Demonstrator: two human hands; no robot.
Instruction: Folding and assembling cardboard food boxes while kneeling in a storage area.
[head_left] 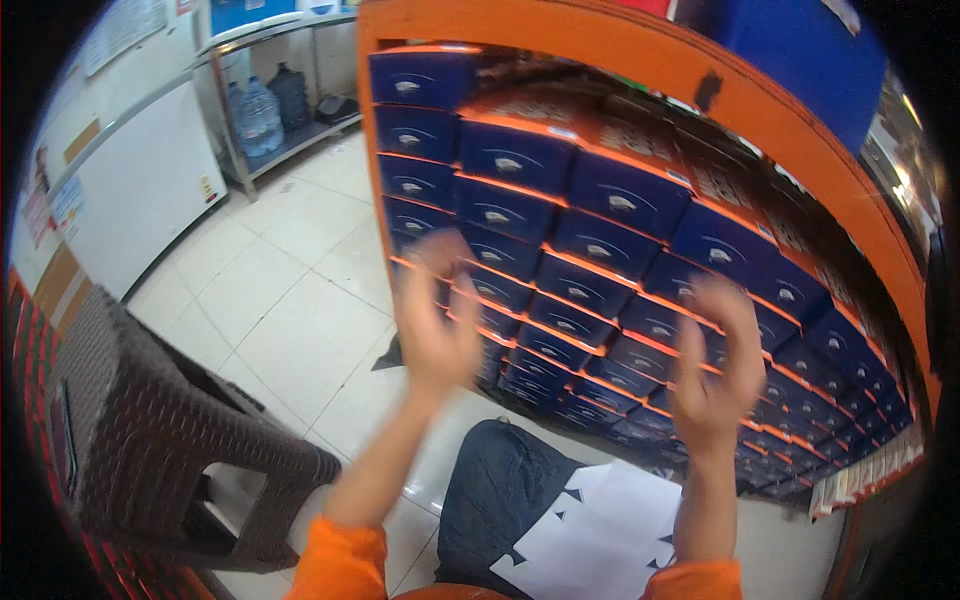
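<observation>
Both hands are raised in front of stacked blue boxes (620, 198) with orange edges, somewhat blurred by motion. My left hand (437, 325) has its thumb and fingers apart, with nothing between them. Similarly, my right hand (718, 365) is curved with thumb and fingers apart, and nothing is in it. Below them, a white flat sheet (600, 530) with small cut notches lies across my lap on dark trousers (485, 490). Neither hand visibly touches the sheet; whether the fingers touch the boxes I cannot tell.
An orange rack frame (640, 45) surrounds the boxes. On the left stands a brown woven-pattern plastic stool (170, 420). Farther back are a white chest-like appliance (145, 180) and a metal shelf (300, 145) with large water bottles (258, 115). The floor (290, 300) is pale tile.
</observation>
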